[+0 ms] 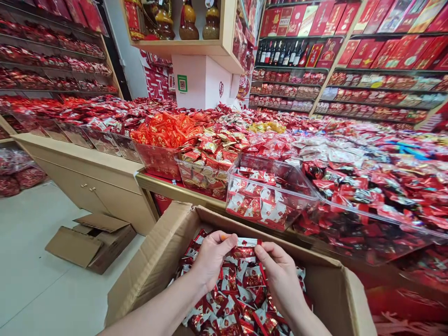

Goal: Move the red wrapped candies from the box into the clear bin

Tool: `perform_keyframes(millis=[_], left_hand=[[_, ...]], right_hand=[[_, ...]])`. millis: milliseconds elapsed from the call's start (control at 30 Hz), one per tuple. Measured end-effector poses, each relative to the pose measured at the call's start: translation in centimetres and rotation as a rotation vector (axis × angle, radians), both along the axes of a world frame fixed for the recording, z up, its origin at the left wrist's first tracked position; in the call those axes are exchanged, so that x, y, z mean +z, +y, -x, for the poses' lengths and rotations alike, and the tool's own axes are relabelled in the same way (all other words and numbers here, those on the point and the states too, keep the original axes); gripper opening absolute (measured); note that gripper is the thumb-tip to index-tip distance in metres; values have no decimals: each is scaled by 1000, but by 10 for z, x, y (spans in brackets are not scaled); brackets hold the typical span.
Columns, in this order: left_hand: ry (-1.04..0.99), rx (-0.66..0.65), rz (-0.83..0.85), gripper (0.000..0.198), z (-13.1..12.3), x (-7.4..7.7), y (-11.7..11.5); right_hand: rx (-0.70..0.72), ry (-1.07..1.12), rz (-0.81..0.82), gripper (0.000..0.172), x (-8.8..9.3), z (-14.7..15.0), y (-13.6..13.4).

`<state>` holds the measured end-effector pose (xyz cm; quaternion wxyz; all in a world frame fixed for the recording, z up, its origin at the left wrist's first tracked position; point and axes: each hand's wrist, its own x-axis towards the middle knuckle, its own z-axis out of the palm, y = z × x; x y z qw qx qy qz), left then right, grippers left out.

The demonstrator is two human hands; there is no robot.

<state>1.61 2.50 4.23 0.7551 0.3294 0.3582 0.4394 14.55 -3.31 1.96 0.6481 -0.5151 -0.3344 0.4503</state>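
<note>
Between my two hands is one wrapped candy (pixel 245 248), red and white with shiny print. My left hand (pixel 213 259) pinches its left end with thumb and fingers. Its right end is gripped by my right hand (pixel 278 268), closed in the same way. Both hands are over an open cardboard box (pixel 325 275) that holds many loose candies (pixel 231 305) in similar red and white wrappers. Just beyond the box, a clear plastic bin (pixel 269 198) contains the same kind of candy. The fingertips partly cover the candy's ends.
More clear bins with orange-red packets (pixel 161 133), gold and red candies (pixel 212 161) and dark red candies (pixel 353 191) line the counter. A smaller open carton (pixel 93 240) stands on the floor at left. Stocked shelves (pixel 290 77) rise behind; a wooden display cabinet (pixel 185 44) juts overhead.
</note>
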Motion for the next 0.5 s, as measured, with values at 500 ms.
perform_keyframes(millis=[500], left_hand=[[224,-370,-131,31,7,-7,-5]], right_hand=[[19,124,107,25,4,-10,-1]])
